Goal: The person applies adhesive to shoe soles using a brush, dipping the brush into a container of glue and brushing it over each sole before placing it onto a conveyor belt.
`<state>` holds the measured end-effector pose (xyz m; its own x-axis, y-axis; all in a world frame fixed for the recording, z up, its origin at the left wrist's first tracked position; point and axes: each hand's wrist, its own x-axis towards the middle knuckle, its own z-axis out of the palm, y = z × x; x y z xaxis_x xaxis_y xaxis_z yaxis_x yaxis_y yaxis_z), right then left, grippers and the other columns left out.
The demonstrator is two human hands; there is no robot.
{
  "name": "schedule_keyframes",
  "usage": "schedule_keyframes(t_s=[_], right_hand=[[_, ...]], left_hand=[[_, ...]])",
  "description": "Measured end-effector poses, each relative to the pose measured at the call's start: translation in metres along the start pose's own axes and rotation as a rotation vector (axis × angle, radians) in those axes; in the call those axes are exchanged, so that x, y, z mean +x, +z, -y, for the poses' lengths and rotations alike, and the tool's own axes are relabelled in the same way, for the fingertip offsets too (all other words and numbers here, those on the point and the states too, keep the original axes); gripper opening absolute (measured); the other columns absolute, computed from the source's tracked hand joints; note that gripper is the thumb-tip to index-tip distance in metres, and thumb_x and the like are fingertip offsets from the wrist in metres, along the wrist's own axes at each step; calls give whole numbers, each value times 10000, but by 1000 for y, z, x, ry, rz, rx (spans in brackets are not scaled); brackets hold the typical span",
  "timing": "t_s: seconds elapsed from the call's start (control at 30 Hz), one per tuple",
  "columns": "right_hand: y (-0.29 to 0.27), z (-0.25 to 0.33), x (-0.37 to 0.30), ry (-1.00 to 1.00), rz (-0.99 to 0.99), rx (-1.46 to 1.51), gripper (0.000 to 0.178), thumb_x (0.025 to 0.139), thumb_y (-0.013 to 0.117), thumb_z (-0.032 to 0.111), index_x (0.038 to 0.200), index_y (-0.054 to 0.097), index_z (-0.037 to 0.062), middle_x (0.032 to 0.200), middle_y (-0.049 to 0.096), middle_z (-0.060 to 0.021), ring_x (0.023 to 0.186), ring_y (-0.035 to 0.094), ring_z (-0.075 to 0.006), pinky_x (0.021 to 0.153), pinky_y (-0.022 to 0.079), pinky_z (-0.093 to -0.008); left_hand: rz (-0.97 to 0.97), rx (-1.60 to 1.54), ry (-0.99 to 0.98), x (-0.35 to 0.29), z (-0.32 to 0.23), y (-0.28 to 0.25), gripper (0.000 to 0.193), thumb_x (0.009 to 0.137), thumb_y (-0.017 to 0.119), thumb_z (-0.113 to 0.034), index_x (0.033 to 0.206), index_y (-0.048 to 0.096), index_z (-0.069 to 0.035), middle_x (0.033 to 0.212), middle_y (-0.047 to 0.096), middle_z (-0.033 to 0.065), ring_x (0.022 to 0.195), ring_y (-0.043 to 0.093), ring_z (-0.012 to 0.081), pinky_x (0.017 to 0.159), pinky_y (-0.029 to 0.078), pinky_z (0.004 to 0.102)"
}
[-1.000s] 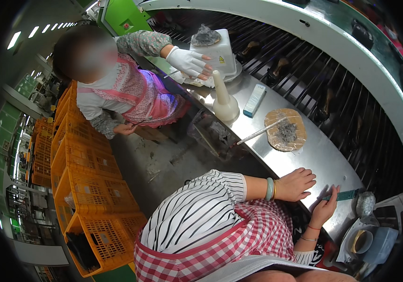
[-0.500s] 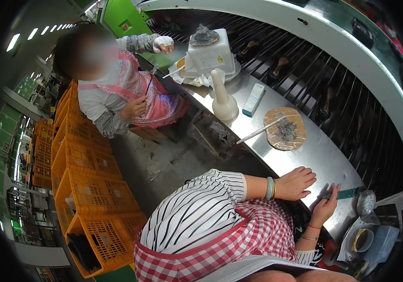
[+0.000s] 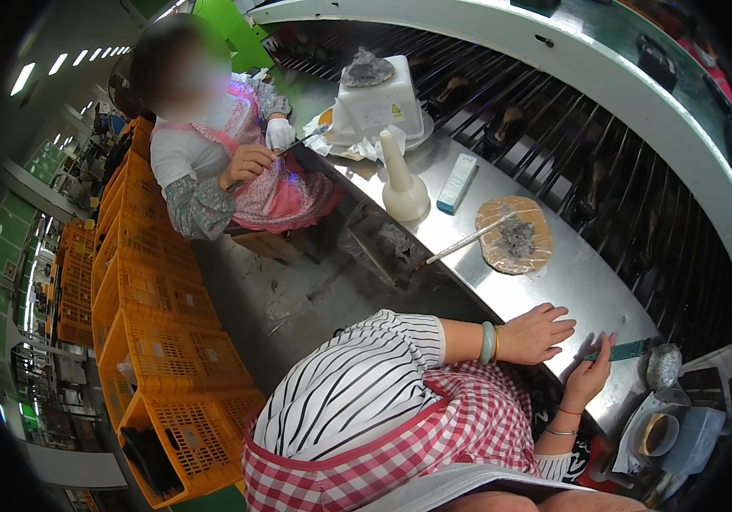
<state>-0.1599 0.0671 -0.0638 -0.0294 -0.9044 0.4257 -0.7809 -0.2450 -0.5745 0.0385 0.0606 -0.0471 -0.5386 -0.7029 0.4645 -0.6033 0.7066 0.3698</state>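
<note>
My left hand point(image 3: 536, 334) lies palm down on the metal worktop point(image 3: 515, 297), fingers spread, holding nothing. Lower right, my right hand point(image 3: 588, 375) holds one end of a flat dark-green strip point(image 3: 626, 350) with lettering on it; its exact kind is not clear. The strip's far end reaches a clear plastic-wrapped lump point(image 3: 664, 367). Beyond my left hand sits a round brown pad point(image 3: 502, 256) wrapped in film, topped with grey fluff. A slim white-handled stick point(image 3: 468, 240) rests with one end on the fluff, the other over the table edge.
A cream squeeze bottle point(image 3: 405, 189), a blue-white box point(image 3: 457, 183) and a white container point(image 3: 374, 107) stand farther along. Metal conveyor rods point(image 3: 545, 141) carry dark shoes. Yellow crates point(image 3: 195, 427) line the left. A co-worker point(image 3: 212, 162) sits opposite with a brush-like tool.
The co-worker's gloved hand has come down from beside the white container, and the brush-like tool is now raised between both their hands. My own hands stay almost where they were.
</note>
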Motion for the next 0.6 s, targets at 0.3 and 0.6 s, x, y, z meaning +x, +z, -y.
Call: schedule_keyframes(t_s=[0.3, 0.6], right_hand=[[2, 2, 0, -9, -4, -22, 485, 769, 384, -79, 1226, 510, 23, 1343, 465, -208, 1176, 488, -374, 993, 387, -390], [3, 0, 1, -21, -12, -32, 493, 763, 387, -80, 1228, 511, 27, 1344, 470, -197, 1175, 488, -373, 991, 383, -391]], left_hand=[[-10, 2, 19, -1, 2, -2, 372, 821, 582, -239, 1114, 568, -11, 1216, 535, 117, 1169, 444, 309, 937, 366, 403], [-34, 12, 27, -1, 3, 1, 345, 813, 590, -229, 1085, 576, -17, 1199, 544, 116, 1162, 453, 310, 930, 373, 403]])
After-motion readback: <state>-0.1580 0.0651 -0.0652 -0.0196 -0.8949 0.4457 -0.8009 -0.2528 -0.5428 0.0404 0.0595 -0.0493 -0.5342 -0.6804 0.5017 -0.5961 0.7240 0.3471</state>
